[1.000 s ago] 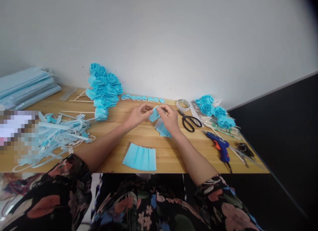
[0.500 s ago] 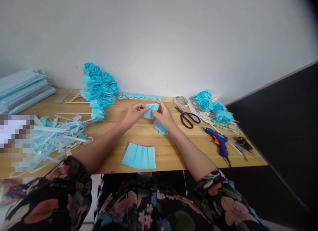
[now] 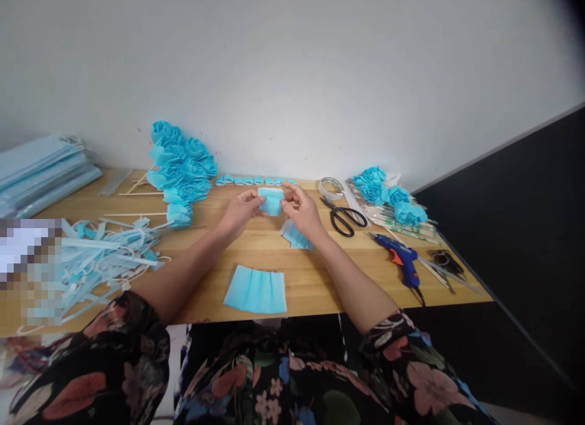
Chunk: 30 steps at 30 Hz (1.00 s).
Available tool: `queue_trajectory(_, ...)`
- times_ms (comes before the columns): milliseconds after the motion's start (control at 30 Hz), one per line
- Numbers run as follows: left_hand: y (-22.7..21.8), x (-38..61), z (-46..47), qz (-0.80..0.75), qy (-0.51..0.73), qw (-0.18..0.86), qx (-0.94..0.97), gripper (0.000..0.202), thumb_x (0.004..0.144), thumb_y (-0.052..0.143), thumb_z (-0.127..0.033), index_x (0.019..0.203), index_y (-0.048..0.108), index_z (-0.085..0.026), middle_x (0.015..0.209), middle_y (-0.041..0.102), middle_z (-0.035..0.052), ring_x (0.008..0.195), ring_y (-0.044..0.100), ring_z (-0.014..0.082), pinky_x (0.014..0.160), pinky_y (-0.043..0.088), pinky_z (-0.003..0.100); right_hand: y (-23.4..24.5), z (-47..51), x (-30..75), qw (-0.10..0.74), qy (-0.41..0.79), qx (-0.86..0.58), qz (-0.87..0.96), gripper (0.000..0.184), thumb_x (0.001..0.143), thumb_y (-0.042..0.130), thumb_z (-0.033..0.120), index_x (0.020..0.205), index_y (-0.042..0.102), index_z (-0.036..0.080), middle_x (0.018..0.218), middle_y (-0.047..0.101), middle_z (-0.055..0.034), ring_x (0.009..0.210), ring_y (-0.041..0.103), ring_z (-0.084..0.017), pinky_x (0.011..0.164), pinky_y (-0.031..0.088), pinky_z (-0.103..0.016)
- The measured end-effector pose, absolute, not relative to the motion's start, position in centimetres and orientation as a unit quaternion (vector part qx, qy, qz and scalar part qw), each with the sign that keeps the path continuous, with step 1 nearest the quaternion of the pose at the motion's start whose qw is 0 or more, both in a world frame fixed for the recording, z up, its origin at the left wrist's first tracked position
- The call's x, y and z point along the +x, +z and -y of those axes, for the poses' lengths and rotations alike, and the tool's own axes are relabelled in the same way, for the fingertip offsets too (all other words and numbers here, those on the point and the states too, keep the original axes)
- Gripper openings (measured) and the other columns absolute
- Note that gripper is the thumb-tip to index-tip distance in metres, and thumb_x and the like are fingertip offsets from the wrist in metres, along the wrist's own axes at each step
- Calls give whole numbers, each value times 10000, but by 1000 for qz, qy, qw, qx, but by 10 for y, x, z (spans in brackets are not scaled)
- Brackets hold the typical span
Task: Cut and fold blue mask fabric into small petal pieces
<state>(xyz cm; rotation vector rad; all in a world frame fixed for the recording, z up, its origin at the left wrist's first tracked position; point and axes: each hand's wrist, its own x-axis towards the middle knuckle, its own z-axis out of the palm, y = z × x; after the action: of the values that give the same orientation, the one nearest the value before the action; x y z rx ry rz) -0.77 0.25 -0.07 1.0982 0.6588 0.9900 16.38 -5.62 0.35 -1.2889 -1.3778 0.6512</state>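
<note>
Big to small from my end. Pale wall (image 3: 292, 77) fills the back; black panel (image 3: 525, 230) bounds the table's right side. Wooden table (image 3: 311, 285): front edge runs just short of the torso, back edge meets the wall.

Side limits: heap of cut mask strips and ear loops (image 3: 109, 254) at left, stack of masks (image 3: 41, 169) behind it, large bunch of blue flowers (image 3: 183, 169) beyond the left hand. Smaller flower bunch (image 3: 375, 190) back right. My room is the mid strip of bare wood, plus a gap behind the pleated blue sheet (image 3: 256, 289) lying flat near the front edge.

Left hand (image 3: 240, 211) pinches one side edge, thumb on the near face; right hand (image 3: 302, 208) pinches the other, index finger raised. Right of it: blue glue gun (image 3: 397, 254), black-handled scissors (image 3: 335, 209), tape roll (image 3: 331, 195). Layered blue pieces (image 3: 296, 236) sit partly behind the right wrist.

Held piece of mask fabric (image 3: 273, 202): between both hands, mid-table, face toward me. Light blue, roughly rectangular, white along the top edge, faint crosswise creases. Smallest: row of blue rolls (image 3: 247, 180) along the wall behind it.
</note>
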Motion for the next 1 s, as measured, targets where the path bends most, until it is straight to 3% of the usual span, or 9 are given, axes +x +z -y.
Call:
queue_trajectory(100,0,-7,0,-264,438,710,484,353,653,844,-364,793,607,-144,833,666,22,731,632,121,715,593,292,5,57,162,552,310,-530,564,505,785,618,307,1285,592,237,864,611,-8,706,566,-138,501,481,-225)
queue_trajectory(267,-3,-7,0,-243,434,721,483,288,732,800,-320,873,631,-134,874,673,41,766,644,132,731,593,301,6,56,163,562,343,-515,549,540,785,623,330,1311,573,221,843,616,-5,642,547,-127,479,464,-233)
queue_trajectory(433,-3,-6,0,-240,427,728,479,386,662,865,-330,950,699,-135,966,721,70,806,661,151,708,572,271,4,56,162,560,351,-510,550,537,797,632,337,1321,568,239,835,609,0,645,546,-124,494,469,-230)
queue_trajectory(567,-3,-4,2,-240,433,723,481,418,628,885,-386,926,752,-124,911,748,75,774,657,151,713,564,270,5,57,162,566,359,-503,545,526,800,633,331,1313,572,231,823,591,3,641,538,-126,505,478,-239)
queue_trajectory(767,-5,-5,2,-242,455,691,506,390,662,864,-405,935,769,-144,936,763,67,783,668,163,736,561,287,7,60,163,560,394,-481,548,495,822,655,422,1276,599,234,891,626,-17,771,592,-156,685,529,-291)
queue_trajectory(833,-6,-6,1,-245,451,681,522,395,675,854,-415,948,768,-142,954,765,75,792,678,174,744,558,295,7,60,163,545,385,-493,558,454,804,683,450,1189,641,214,883,633,-19,793,592,-160,696,510,-286)
queue_trajectory(900,-7,-5,0,-250,446,670,538,403,685,846,-428,947,767,-132,943,766,83,789,681,180,751,557,305,5,59,163,530,353,-521,568,327,794,688,464,969,679,188,794,619,-7,735,565,-147,661,470,-272)
queue_trajectory(1000,-7,-5,1,-249,439,666,549,421,684,841,-455,932,766,-122,903,760,81,769,677,179,758,564,323,4,58,162,522,297,-557,574,330,811,656,480,675,573,192,612,517,29,606,480,-118,597,397,-261)
